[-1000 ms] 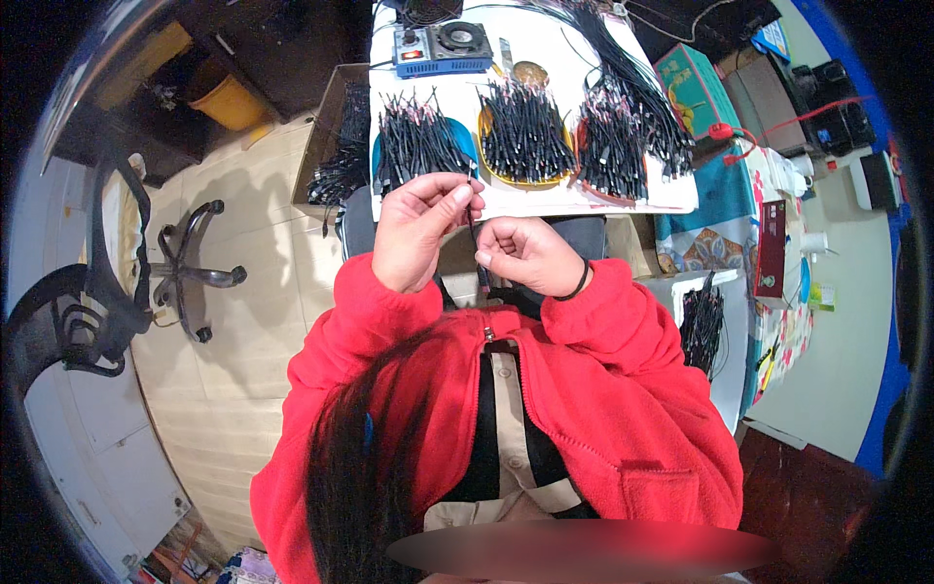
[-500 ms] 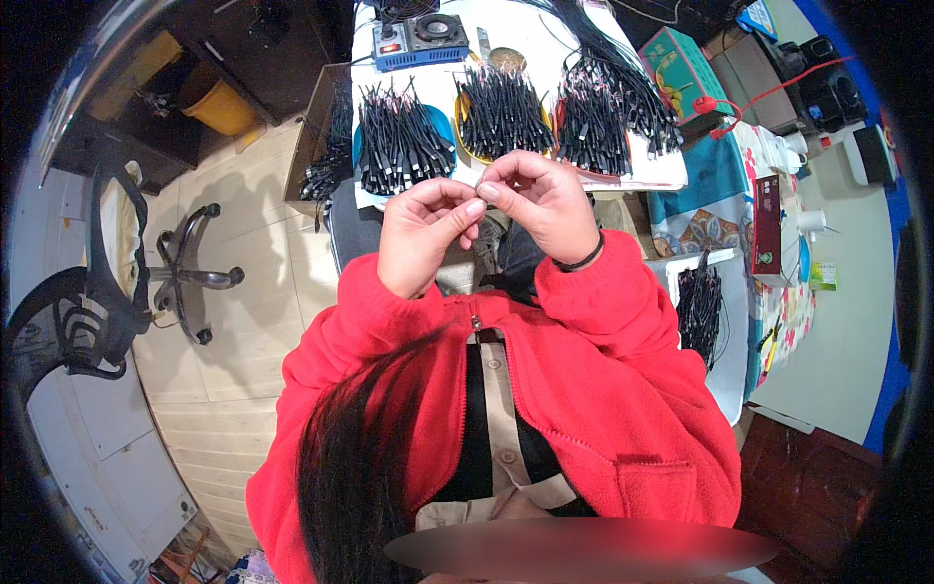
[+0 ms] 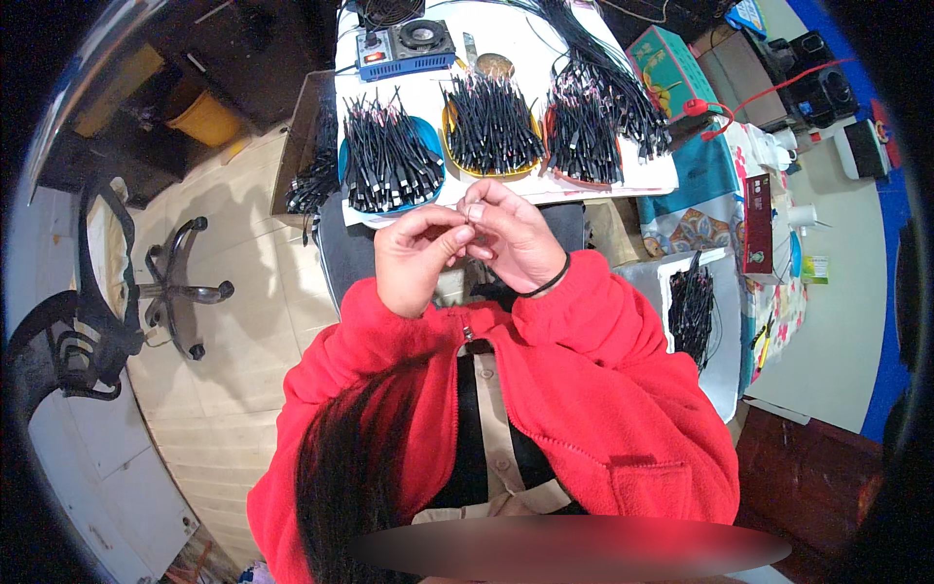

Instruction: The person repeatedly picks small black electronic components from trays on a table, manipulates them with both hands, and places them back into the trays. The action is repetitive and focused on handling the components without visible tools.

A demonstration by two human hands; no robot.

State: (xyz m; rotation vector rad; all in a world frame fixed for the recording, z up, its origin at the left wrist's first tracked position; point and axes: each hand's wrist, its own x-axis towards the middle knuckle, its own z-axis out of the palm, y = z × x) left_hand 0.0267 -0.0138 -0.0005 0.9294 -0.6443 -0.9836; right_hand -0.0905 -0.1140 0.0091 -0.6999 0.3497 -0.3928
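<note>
Just short of the white table point(image 3: 511, 37), the left hand point(image 3: 413, 261) and right hand point(image 3: 518, 239) pinch together, seemingly around a thin cable point(image 3: 469, 220).

No text legible; pale marks on dark-red box point(image 3: 758, 222) perhaps lettering, too small.

A red fleece jacket point(image 3: 593, 389) gapes over a beige-and-black top point(image 3: 494, 428), apparently buttoned. A thin black band point(image 3: 549, 280) sits by the right cuff point(image 3: 566, 298).
</note>
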